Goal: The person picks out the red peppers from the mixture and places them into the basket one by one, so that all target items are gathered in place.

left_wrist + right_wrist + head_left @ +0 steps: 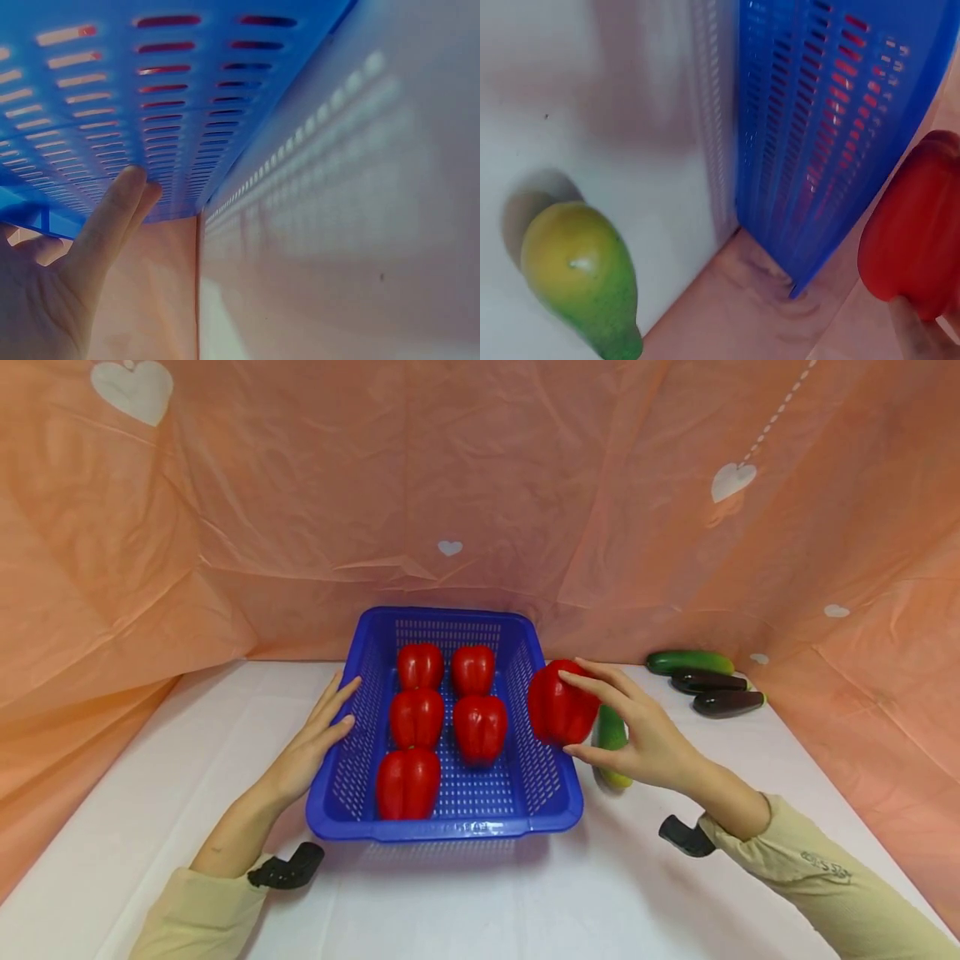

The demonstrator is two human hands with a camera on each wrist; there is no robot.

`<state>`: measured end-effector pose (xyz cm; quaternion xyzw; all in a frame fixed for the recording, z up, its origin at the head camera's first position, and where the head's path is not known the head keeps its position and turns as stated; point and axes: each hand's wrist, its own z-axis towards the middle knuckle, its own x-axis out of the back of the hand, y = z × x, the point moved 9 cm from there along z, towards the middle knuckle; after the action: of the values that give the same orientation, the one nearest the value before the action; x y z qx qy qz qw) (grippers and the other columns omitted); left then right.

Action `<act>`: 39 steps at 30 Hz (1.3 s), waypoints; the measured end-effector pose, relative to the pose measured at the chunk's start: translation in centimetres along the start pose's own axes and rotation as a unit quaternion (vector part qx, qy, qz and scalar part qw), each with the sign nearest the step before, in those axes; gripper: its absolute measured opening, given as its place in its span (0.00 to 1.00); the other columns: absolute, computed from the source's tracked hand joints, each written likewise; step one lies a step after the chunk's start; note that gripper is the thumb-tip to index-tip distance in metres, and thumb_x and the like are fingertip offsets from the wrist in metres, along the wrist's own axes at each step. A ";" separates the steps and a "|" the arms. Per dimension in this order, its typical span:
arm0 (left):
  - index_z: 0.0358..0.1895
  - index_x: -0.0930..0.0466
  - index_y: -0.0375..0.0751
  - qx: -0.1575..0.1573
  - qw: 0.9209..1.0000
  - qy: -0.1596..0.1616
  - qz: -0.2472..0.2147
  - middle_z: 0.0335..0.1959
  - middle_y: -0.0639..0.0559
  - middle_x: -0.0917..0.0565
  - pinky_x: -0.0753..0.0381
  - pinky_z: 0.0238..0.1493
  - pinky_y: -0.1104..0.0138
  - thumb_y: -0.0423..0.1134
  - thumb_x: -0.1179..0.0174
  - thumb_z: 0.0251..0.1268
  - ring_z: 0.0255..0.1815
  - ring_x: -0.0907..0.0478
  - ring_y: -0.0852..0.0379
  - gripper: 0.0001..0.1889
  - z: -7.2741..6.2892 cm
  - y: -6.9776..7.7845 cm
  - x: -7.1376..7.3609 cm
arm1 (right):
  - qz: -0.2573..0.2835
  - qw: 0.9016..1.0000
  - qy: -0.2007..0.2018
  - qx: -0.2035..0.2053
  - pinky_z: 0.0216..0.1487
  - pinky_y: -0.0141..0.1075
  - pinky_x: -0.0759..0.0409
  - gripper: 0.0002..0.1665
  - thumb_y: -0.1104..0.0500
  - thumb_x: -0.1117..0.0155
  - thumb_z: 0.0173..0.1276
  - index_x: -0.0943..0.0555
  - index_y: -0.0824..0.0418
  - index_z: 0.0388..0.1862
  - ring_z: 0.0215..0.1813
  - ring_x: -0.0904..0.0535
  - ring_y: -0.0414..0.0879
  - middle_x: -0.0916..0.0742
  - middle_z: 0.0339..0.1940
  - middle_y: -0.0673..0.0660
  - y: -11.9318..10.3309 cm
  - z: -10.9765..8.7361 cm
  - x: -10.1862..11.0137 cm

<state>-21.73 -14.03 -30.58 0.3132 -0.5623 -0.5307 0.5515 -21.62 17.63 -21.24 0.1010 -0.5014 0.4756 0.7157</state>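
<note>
A blue perforated plastic basket [476, 828] stands on the white table, with several red bell peppers [416, 718] in two columns inside. At its left side, my left hand [311, 747] rests on the rim with fairly straight fingers; the left wrist view shows fingers [112, 217] against the outer wall. My right hand [637, 727] grips another red bell pepper [562, 703] between thumb and fingers, held above the basket's right rim. Beneath that hand, partly hidden, lies a green and yellow papaya-like piece of produce [581, 255], outside the basket.
Toward the back right lie a long green vegetable [690, 662] and two dark eggplants [727, 702]. Behind the table hangs an orange cloth [480, 485] with white hearts, which also closes off both sides. The basket's far side stands close to that cloth.
</note>
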 end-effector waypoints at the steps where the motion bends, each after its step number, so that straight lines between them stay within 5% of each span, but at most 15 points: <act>1: 0.76 0.54 0.35 0.000 1.000 0.002 0.000 0.78 0.41 0.70 0.76 0.67 0.35 0.37 0.61 0.75 0.77 0.77 0.39 0.29 0.0 0.0 0.1 | 0.003 1.000 -0.007 0.003 0.58 0.50 0.24 0.49 0.60 0.19 0.45 0.29 0.56 0.68 0.67 0.30 0.53 0.29 0.69 0.59 -0.2 0.2 -0.2; 12: 0.75 0.52 0.34 0.008 1.000 0.007 -0.006 0.78 0.40 0.70 0.76 0.67 0.35 0.36 0.61 0.75 0.77 0.76 0.38 0.29 -0.1 -0.1 -0.1 | 0.057 0.990 -0.129 0.016 0.59 0.53 0.24 0.46 0.51 0.23 0.52 0.32 0.51 0.70 0.69 0.32 0.55 0.29 0.70 0.56 -2.6 0.7 -3.0; 24: 0.76 0.53 0.36 0.011 1.000 0.006 -0.007 0.78 0.41 0.70 0.76 0.67 0.34 0.37 0.61 0.75 0.77 0.77 0.39 0.29 -0.2 0.0 0.0 | 0.107 0.955 -0.275 -0.023 0.54 0.47 0.20 0.44 0.49 0.27 0.55 0.33 0.51 0.70 0.68 0.31 0.57 0.29 0.68 0.59 -4.0 1.0 -6.8; 39: 0.75 0.52 0.33 -0.004 1.000 0.010 -0.004 0.78 0.40 0.68 0.74 0.69 0.36 0.36 0.62 0.75 0.77 0.75 0.39 0.28 0.0 0.1 0.0 | 0.103 0.935 -0.338 -0.038 0.59 0.48 0.23 0.43 0.52 0.29 0.56 0.34 0.51 0.71 0.69 0.33 0.52 0.28 0.68 0.57 -4.2 1.7 -8.6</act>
<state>-21.75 -13.98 -30.53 0.3182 -0.5533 -0.5321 0.5564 -19.81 9.38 -26.06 0.1760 -0.7394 0.4650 0.4540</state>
